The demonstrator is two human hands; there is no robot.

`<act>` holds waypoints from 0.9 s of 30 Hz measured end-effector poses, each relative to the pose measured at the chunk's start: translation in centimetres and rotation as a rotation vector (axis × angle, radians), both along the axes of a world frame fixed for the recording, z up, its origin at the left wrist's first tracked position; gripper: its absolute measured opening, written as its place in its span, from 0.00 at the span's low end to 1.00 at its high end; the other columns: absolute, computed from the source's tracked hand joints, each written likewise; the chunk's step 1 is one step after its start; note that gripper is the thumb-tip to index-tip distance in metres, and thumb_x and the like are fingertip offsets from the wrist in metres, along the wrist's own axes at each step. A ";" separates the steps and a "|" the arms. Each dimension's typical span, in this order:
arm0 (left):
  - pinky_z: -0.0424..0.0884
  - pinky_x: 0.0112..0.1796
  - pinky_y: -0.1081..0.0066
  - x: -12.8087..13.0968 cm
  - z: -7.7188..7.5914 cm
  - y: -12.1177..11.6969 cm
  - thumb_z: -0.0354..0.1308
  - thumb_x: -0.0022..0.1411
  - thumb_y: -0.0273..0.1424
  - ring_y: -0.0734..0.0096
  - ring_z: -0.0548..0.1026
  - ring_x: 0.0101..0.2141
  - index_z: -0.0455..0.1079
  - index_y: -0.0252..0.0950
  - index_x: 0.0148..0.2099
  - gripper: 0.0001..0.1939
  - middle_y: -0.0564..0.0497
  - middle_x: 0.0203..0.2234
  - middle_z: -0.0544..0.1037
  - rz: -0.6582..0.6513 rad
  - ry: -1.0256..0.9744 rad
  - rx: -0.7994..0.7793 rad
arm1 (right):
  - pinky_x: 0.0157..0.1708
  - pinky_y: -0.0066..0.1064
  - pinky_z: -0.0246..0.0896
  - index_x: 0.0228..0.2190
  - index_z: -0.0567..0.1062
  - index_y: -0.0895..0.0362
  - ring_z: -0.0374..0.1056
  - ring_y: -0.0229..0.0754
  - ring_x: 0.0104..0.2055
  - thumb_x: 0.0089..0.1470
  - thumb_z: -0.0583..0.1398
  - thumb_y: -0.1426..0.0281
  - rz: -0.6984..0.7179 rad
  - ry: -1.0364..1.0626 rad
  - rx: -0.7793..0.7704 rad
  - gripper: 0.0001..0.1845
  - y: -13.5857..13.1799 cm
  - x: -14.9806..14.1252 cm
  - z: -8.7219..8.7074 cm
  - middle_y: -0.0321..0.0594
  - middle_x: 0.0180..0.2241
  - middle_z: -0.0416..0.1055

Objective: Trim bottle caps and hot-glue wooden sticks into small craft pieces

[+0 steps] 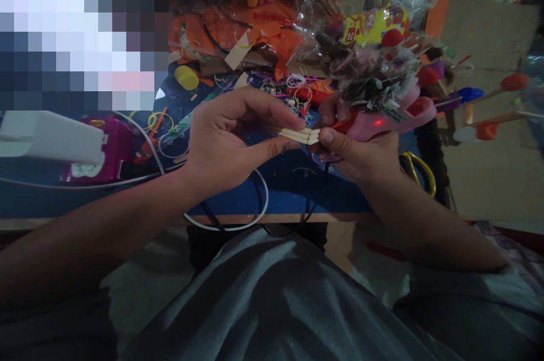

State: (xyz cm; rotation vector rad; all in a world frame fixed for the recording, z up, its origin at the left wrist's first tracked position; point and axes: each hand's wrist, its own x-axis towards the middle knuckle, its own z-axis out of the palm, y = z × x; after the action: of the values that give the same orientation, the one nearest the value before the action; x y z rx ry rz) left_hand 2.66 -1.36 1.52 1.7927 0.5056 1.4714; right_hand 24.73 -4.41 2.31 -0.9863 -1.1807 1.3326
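Observation:
My left hand (229, 137) is closed in a pinch, thumb below and fingers above, around a small bundle of thin pale wooden sticks (297, 134). The squared stick ends point right and meet the fingertips of my right hand (361, 154). That hand is closed around a pink hot glue gun (369, 124) with a small lit red light and an orange-red part near my thumb. My fingers hide much of the gun's grip. A black cord (314, 202) hangs from beneath the fingers. Both hands are above the blue tabletop (293, 196).
At left, a white plug adapter (51, 137) sits in a magenta socket block (114, 148), with a white cable (266, 196) looping over the table edge. Orange scraps and clear plastic clutter the back. Yellow-handled scissors (420, 174) and ball-tipped sticks (471, 94) are at right.

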 end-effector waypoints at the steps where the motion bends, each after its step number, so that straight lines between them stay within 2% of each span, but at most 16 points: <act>1: 0.89 0.40 0.74 0.0 0.0 0.0 0.79 0.65 0.36 0.70 0.91 0.37 0.85 0.41 0.47 0.11 0.53 0.39 0.91 -0.002 -0.014 0.026 | 0.17 0.27 0.65 0.33 0.73 0.50 0.74 0.36 0.25 0.45 0.84 0.53 -0.004 0.002 -0.002 0.30 0.0 0.0 0.0 0.31 0.30 0.73; 5: 0.90 0.40 0.71 0.0 -0.1 -0.1 0.80 0.64 0.37 0.68 0.91 0.37 0.84 0.41 0.46 0.12 0.54 0.38 0.91 0.055 0.003 -0.009 | 0.18 0.26 0.66 0.33 0.74 0.52 0.74 0.34 0.25 0.44 0.84 0.54 -0.002 0.012 -0.026 0.30 0.0 -0.1 0.0 0.32 0.32 0.74; 10: 0.90 0.40 0.72 0.0 -0.2 -0.1 0.81 0.62 0.34 0.69 0.90 0.37 0.85 0.41 0.47 0.13 0.54 0.38 0.91 0.044 -0.017 0.000 | 0.17 0.25 0.63 0.32 0.72 0.52 0.73 0.33 0.24 0.39 0.86 0.53 -0.031 0.036 -0.057 0.34 0.0 -0.3 0.2 0.31 0.32 0.73; 16: 0.91 0.41 0.67 0.0 -0.3 0.2 0.81 0.62 0.37 0.67 0.90 0.38 0.85 0.41 0.46 0.13 0.53 0.39 0.91 0.061 0.019 -0.019 | 0.19 0.26 0.66 0.33 0.74 0.52 0.74 0.34 0.26 0.44 0.84 0.53 0.006 0.005 -0.046 0.30 0.0 -0.1 0.3 0.31 0.31 0.73; 18: 0.90 0.39 0.68 0.0 -0.3 0.1 0.82 0.61 0.39 0.67 0.90 0.36 0.84 0.41 0.45 0.15 0.53 0.38 0.91 0.045 -0.004 0.029 | 0.19 0.27 0.66 0.33 0.74 0.52 0.74 0.35 0.26 0.43 0.84 0.52 -0.005 -0.013 -0.053 0.31 0.0 -0.1 0.3 0.32 0.31 0.74; 21: 0.91 0.42 0.66 0.0 -0.4 0.1 0.80 0.63 0.38 0.67 0.90 0.38 0.84 0.42 0.46 0.13 0.53 0.39 0.91 0.060 0.017 -0.028 | 0.19 0.28 0.66 0.32 0.73 0.51 0.74 0.36 0.26 0.41 0.85 0.51 -0.013 -0.020 -0.061 0.33 0.0 0.0 0.3 0.32 0.31 0.74; 27: 0.89 0.43 0.74 0.0 -0.7 0.5 0.80 0.63 0.31 0.72 0.90 0.39 0.84 0.41 0.50 0.15 0.53 0.40 0.91 -0.029 -0.054 0.029 | 0.19 0.32 0.68 0.34 0.73 0.49 0.75 0.40 0.27 0.43 0.83 0.48 -0.010 -0.050 -0.049 0.32 0.1 0.0 -0.1 0.33 0.31 0.74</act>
State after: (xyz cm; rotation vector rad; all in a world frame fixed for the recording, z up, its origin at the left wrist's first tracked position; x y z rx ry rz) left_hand 2.68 -0.90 0.83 1.7700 0.4311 1.5102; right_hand 24.71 -4.36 2.21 -1.0644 -1.1838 1.3413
